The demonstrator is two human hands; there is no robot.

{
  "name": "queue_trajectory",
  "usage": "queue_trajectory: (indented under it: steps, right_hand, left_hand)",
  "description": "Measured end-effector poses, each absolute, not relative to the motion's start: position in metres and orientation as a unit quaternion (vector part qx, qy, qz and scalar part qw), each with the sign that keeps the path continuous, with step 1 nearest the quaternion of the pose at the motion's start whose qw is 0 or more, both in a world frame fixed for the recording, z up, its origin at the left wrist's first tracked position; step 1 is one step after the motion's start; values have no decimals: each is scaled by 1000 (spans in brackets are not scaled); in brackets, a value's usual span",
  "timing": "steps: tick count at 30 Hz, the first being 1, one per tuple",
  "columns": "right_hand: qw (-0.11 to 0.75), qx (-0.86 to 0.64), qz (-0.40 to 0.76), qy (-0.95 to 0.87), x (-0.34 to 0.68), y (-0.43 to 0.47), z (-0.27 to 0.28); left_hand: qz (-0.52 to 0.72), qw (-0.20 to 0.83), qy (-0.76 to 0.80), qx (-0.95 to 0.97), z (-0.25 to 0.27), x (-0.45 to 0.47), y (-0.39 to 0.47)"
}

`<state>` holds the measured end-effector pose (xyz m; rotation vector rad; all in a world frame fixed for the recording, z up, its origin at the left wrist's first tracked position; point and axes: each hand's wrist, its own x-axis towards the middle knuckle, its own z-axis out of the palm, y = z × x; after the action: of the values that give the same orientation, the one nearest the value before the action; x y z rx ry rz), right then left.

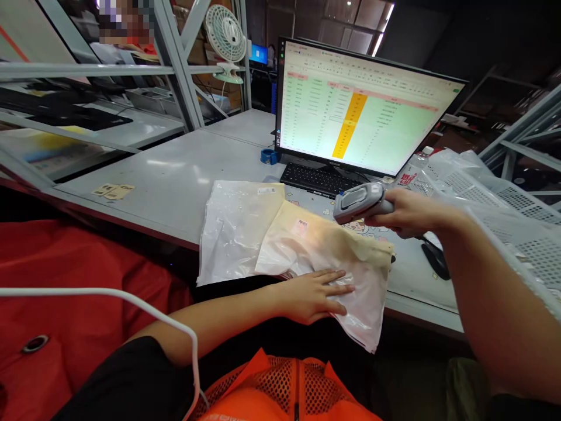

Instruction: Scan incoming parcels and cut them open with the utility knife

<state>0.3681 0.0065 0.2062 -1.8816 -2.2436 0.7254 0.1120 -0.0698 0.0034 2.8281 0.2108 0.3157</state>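
A pale plastic-wrapped packet [319, 248] is found at the near edge of the desk [153, 193], its lower part projecting past that edge toward the wearer's body. Its upper left side is laid over a second packet [236, 234], and a small barcode label [301, 226] is borne face up near its top. The packet is judged to be light, soft and limp, given the creases and the sagging lower corner; its contents cannot be identified. The glossy film is judged liable to slip over the packet beneath, and little fragility is expected. A hold would best be taken at a side edge, with the other palm placed beneath the middle, so that folding is limited and the label is left uncovered. The left hand [313, 298] is laid palm down on the lower part of the packet, fingers extended and parted, with the forearm brought across from the left. By the right hand [407, 213] a grey handheld scanner [362, 202] is gripped by its handle, above the packet's upper right side; the forearm is raised from the right and the scanner's nose is directed leftward and down. Whether its trigger is pressed cannot be determined.
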Motion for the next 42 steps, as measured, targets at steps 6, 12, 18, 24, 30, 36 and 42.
queue_trajectory:
  steps: [6, 12, 18, 24, 30, 36, 42]
  right_hand:
    - [0, -589, 234, -774, 333, 27, 196]
    - [56, -608, 178, -772, 316, 71, 183]
    - [59, -587, 164, -791, 273, 114, 170]
    - [51, -563, 176, -806, 254, 128, 164]
    - [32, -564, 167, -808, 249, 129, 169]
    - [19, -568, 158, -807, 246, 132, 165]
    - [31, -569, 171, -804, 240, 129, 164]
  left_hand:
    - [174, 150, 82, 970, 23, 92, -80]
    - [257, 73, 439, 858, 48, 47, -29]
    - [109, 83, 490, 861, 9, 44, 0]
    - [115, 47, 466, 876, -2, 42, -8]
    - [114, 47, 469, 874, -2, 44, -9]
    - [126, 65, 468, 872, -5, 44, -10]
    - [131, 54, 467, 873, -6, 44, -10]
